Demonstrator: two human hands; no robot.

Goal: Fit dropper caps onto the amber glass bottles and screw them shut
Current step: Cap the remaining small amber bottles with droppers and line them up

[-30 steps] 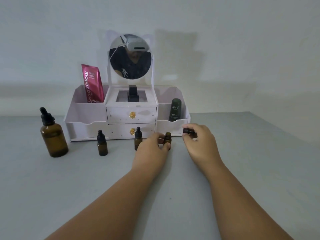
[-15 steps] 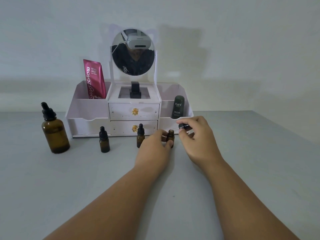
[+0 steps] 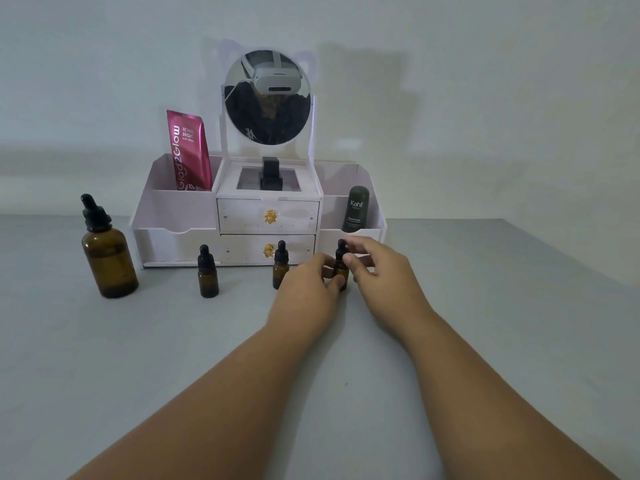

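A small amber bottle (image 3: 340, 271) stands on the grey table (image 3: 173, 358) in front of the organiser. My left hand (image 3: 306, 292) grips its body. My right hand (image 3: 377, 271) pinches the black dropper cap (image 3: 341, 249), which sits upright on the bottle's neck. Two more small amber bottles, one (image 3: 280, 266) just left of my left hand and one (image 3: 207, 273) further left, carry black dropper caps. A large capped amber bottle (image 3: 105, 251) stands at the far left.
A white cosmetics organiser (image 3: 180, 216) with two drawers and a round mirror (image 3: 268, 98) stands against the wall. It holds a pink tube (image 3: 190, 150), a dark green bottle (image 3: 356, 209) and a small black item (image 3: 270, 176).
My right hand has carried the dropper cap from beside the organiser over to the bottle and set it on the neck. My left hand has stayed on the bottle.
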